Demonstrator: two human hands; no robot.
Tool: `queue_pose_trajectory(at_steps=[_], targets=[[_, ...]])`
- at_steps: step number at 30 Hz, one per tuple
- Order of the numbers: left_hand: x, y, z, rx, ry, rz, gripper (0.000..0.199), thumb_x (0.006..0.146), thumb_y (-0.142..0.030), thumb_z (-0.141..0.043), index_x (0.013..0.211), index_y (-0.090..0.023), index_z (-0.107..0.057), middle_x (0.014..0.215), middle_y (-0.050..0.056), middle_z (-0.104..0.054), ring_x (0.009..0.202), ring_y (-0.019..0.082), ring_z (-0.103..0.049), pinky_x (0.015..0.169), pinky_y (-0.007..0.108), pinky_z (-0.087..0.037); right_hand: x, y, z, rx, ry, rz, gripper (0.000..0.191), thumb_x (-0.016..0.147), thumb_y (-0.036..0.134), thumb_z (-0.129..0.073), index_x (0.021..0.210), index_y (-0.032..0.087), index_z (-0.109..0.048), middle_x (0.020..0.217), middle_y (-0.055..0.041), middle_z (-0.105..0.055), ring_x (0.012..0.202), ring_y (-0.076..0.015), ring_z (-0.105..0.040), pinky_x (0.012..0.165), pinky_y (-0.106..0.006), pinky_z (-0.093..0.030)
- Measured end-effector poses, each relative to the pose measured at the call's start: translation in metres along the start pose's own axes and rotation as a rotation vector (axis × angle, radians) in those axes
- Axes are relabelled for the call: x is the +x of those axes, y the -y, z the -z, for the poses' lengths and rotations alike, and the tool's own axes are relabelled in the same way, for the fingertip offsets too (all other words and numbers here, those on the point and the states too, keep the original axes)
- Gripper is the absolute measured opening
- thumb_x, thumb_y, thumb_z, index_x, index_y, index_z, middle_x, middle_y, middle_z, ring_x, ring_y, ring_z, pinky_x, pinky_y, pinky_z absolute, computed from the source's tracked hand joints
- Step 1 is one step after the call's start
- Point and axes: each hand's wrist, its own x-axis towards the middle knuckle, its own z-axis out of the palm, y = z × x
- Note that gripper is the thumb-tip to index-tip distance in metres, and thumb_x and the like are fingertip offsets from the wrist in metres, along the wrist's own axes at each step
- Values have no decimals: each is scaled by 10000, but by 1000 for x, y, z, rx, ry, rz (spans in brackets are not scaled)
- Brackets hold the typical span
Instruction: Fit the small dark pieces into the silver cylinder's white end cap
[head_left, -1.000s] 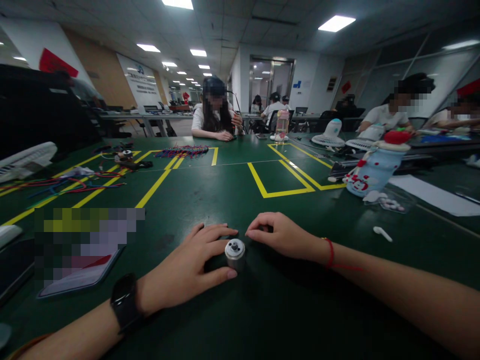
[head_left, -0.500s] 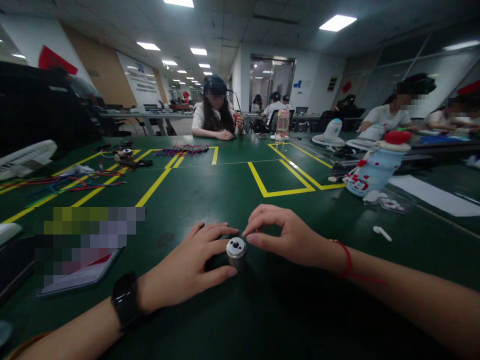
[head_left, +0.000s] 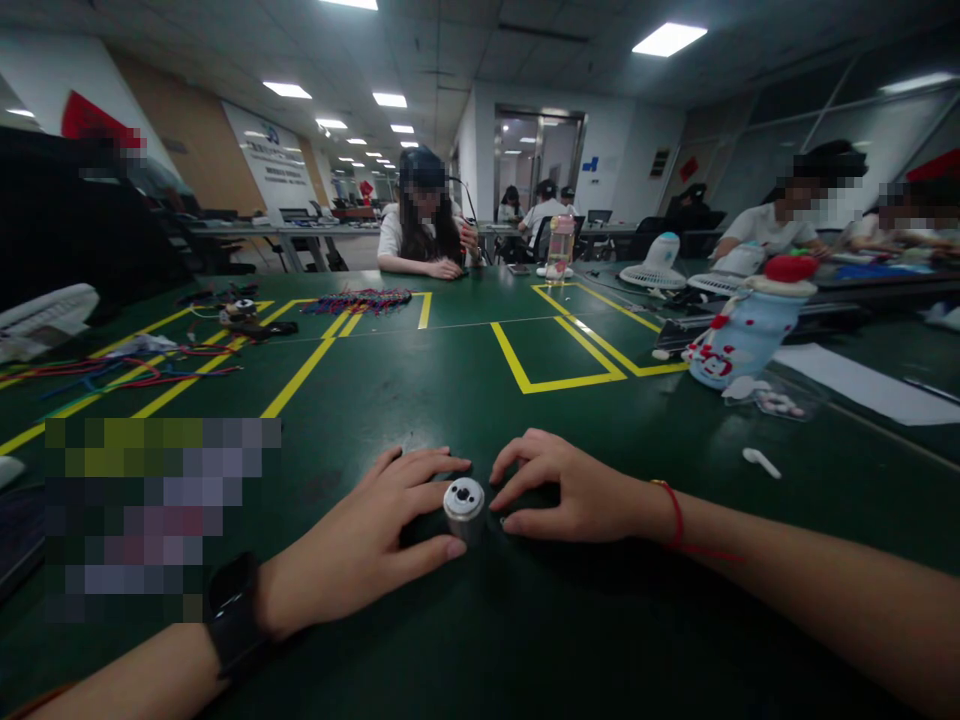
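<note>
A silver cylinder that looks like a small motor (head_left: 464,512) stands upright on the green table, its pale top face showing a dark centre and small holes. Around its left side curls my left hand (head_left: 379,525), thumb at the front and index finger behind, gripping it. Just to the right of the motor, my right hand (head_left: 574,490) rests low over the table with thumb and index tips brought close together. A tiny bright speck shows at those fingertips, too small to name. The other fingers of that hand are bent.
Right of my hands lie a white earbud (head_left: 762,462), a small clear bag (head_left: 776,400) and a light blue bottle (head_left: 750,335). Coloured wires (head_left: 150,365) spread at the left; a wire bundle (head_left: 364,302) lies farther back. A person (head_left: 424,225) sits across the table.
My right hand has moved down from beside the motor's top to near the table surface, right of the motor. My left hand keeps its hold; the view has shifted slightly.
</note>
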Motion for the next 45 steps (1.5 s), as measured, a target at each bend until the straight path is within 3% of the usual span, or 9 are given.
queue_pose_trajectory(at_steps=[4, 11, 19, 23, 26, 30, 34, 39, 45], targets=[[-1, -1, 2, 3, 23, 19, 385, 918, -447, -563, 1296, -383, -521, 1471, 10, -416, 1365, 314, -337, 1115, 607, -147, 1, -9, 7, 217, -164, -153, 238, 850, 348, -636, 994, 176, -714, 1024, -68, -648, 897, -155, -599, 793, -311, -468], [-3, -2, 4, 15, 9, 14, 410, 916, -438, -566, 1318, -390, -498, 1465, 1, -428, 1362, 314, -351, 1116, 619, -145, 6, -38, 16, 288, -452, -460, 250, 823, 368, -625, 837, 129, -698, 743, -29, -661, 667, -129, -574, 645, -280, -454], [-3, -10, 5, 139, 8, 2, 481, 901, -481, -557, 1351, -339, -466, 1467, 13, -438, 1353, 301, -374, 1112, 555, -244, 5, -29, 11, 36, -223, -341, 206, 849, 325, -599, 859, 149, -707, 833, -42, -655, 697, -127, -565, 624, -264, -433], [-3, -13, 6, 156, 10, 5, 478, 906, -453, -552, 1361, -348, -447, 1465, -1, -441, 1348, 307, -381, 1103, 570, -255, 4, -20, 14, -81, -83, -166, 132, 826, 276, -642, 865, 169, -708, 906, -48, -649, 835, -153, -580, 772, -306, -434], [-4, -13, 6, 161, 11, -2, 470, 909, -449, -545, 1358, -348, -446, 1464, 3, -442, 1344, 315, -386, 1092, 584, -261, 3, -9, 13, -84, 32, -103, 246, 765, 368, -721, 956, 213, -704, 992, -34, -634, 941, -175, -570, 877, -348, -392], [-5, -12, 6, 169, 17, -8, 472, 913, -442, -542, 1362, -339, -436, 1466, 13, -439, 1342, 315, -386, 1090, 589, -257, 4, 3, 5, -124, 81, -61, 244, 753, 420, -727, 930, 253, -721, 1003, -20, -605, 952, -177, -555, 875, -360, -368], [-4, -12, 6, 160, 9, -16, 474, 901, -426, -566, 1351, -325, -455, 1455, 16, -452, 1335, 313, -394, 1095, 567, -267, 8, 4, 0, -45, 23, -68, 139, 798, 311, -693, 880, 199, -707, 940, -24, -602, 869, -147, -561, 794, -310, -417], [-4, -13, 5, 170, -19, -33, 475, 889, -399, -581, 1338, -290, -469, 1424, 40, -484, 1316, 308, -414, 1091, 556, -283, 18, 17, -1, 117, -282, -125, 138, 838, 283, -649, 909, 166, -668, 915, -32, -611, 797, -124, -557, 710, -257, -462], [-2, -16, 5, 152, -40, -49, 537, 880, -351, -589, 1385, -333, -408, 1400, 25, -500, 1292, 306, -442, 1074, 581, -305, 23, 45, -8, 67, -238, -89, 97, 833, 213, -639, 904, 159, -676, 867, -16, -627, 772, -115, -551, 710, -250, -450]])
